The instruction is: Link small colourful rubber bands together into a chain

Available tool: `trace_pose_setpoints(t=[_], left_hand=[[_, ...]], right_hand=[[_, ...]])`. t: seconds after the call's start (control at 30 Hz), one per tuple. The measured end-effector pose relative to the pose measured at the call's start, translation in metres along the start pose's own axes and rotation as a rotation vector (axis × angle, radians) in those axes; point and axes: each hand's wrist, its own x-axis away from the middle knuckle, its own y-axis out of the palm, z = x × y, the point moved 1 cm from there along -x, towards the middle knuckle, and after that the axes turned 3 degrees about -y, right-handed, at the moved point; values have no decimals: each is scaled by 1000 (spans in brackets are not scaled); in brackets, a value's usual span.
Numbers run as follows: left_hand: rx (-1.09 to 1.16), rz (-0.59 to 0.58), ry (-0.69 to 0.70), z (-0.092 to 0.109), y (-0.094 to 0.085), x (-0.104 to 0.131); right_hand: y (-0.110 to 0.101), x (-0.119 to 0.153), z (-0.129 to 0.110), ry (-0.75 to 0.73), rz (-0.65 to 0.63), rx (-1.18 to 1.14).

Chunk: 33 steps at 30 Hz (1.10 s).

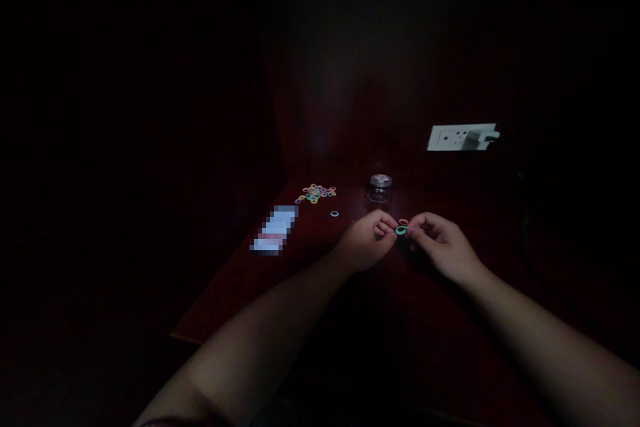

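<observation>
The scene is very dark. Over a dark red wooden table [240, 293], my left hand [367, 240] and my right hand [440, 240] meet at the fingertips. Between them they pinch a small green rubber ring [401, 230]; a small red ring [403, 221] shows just above it. A pile of several coloured rings [316, 193] lies on the table behind and left of my hands. One blue ring [335, 213] lies alone near that pile.
A small clear jar with a shiny lid [380, 188] stands at the back of the table. A pale flat packet [275, 230] lies to the left. A white wall socket with a plug [463, 137] sits on the dark wall at right.
</observation>
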Motion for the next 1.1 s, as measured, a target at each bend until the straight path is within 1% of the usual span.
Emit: trace_pose_setpoints(t=[0.17,0.37,0.67,0.83,0.93,1.1], left_hand=[[4,9,-30,1,1,-1],[-33,31,-26,0,-2,-1],[45,-45,-15,2,-4,-1],[18,-80,-6,2,-4,0],[18,-67,-11,1,-4,0],[5,-12,-9,2,-4,1]], right_hand=[[1,0,-1,-6,-18,-20],[2,0,-3,-19,-35,-38],[0,0,-5,12,-46,-65],[-1,-1,-3,11,-44,-117],[0,-1,-3,14,-57,-117],[2,-1,-5,15,-65,-138]])
